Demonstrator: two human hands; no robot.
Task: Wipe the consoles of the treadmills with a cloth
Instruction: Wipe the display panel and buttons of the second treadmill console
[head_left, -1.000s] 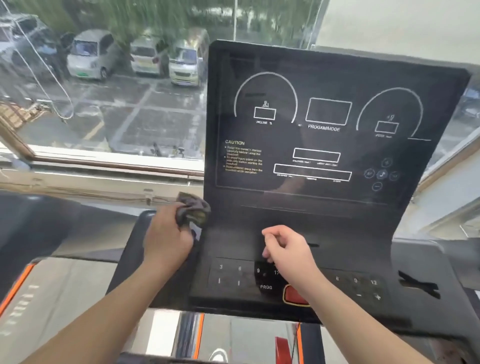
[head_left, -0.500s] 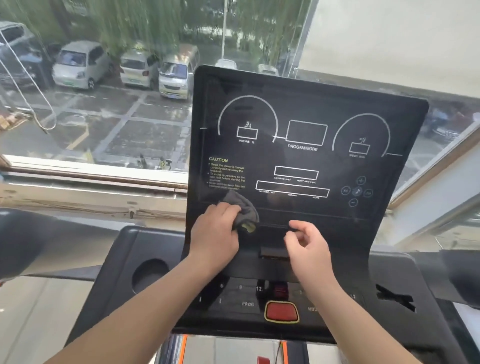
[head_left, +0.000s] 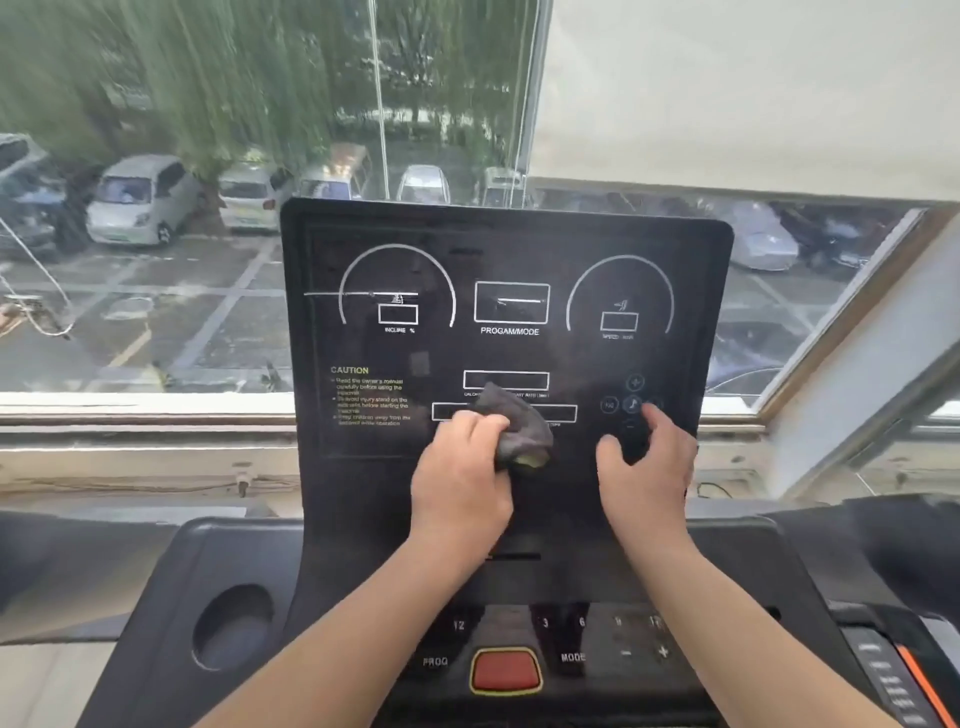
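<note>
Currently one console (head_left: 506, 332) is under wipe; one cloth (head_left: 514, 428) in use, bunched and pressed against the lower middle of the display panel. Left hand (head_left: 460, 480) is clenched round the cloth. Right hand (head_left: 647, 467) holds nothing, fingers loosely curled, resting on the panel by the round buttons. Judged progress: early to mid on this unit; the upper panel, keypad and red button (head_left: 505, 670) show no sign either way. A second treadmill (head_left: 904, 649) edge appears at right, apparently pending. Count: two hands, one cup holder (head_left: 231, 626).
</note>
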